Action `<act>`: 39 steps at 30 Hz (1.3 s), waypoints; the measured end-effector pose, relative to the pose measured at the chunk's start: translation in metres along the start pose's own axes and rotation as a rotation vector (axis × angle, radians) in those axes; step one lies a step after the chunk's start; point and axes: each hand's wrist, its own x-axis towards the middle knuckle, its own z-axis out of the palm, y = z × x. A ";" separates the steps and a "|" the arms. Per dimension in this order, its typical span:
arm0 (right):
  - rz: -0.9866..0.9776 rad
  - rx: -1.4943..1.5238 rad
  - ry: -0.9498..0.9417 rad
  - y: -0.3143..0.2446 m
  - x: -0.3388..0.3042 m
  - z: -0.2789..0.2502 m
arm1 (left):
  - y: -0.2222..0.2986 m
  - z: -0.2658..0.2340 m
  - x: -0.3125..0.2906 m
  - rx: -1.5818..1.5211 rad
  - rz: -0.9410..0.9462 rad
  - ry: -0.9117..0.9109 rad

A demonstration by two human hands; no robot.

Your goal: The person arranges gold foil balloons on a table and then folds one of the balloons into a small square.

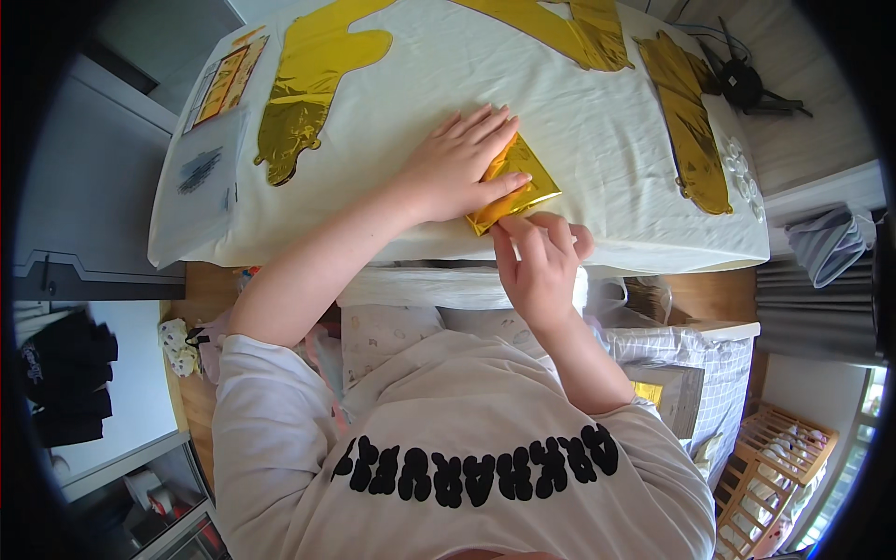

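A shiny gold foil balloon [530, 170], folded into a flat packet, lies near the front edge of the cloth-covered table. Across its left part my left hand [462, 163] rests flat, fingers stretched out and thumb spread over the foil. My right hand [544, 261] pinches the packet's near edge between thumb and bent fingers; the exact fingertip contact is partly hidden. Farther back, flat unfilled gold foil balloons are spread out: one [303, 89] at the left, one [583, 33] at the top, and one [686, 126] at the right.
The white tablecloth [373, 159] has creases. At its left lie an orange printed sheet [229, 82] and a clear plastic bag [201, 187]. A black device with antennas [742, 82] and a bundle of whitish clear pieces [740, 177] are at the right. A cushioned chair [387, 327] stands below.
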 end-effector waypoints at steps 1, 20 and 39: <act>-0.081 -0.022 -0.027 0.001 -0.002 -0.003 | 0.000 0.001 0.000 0.015 0.009 0.011; -0.529 -0.479 -0.479 0.002 -0.001 -0.051 | 0.010 0.001 -0.003 0.142 -0.002 0.048; -0.047 0.280 -0.496 0.057 0.043 -0.053 | 0.005 0.005 -0.002 0.201 -0.018 -0.003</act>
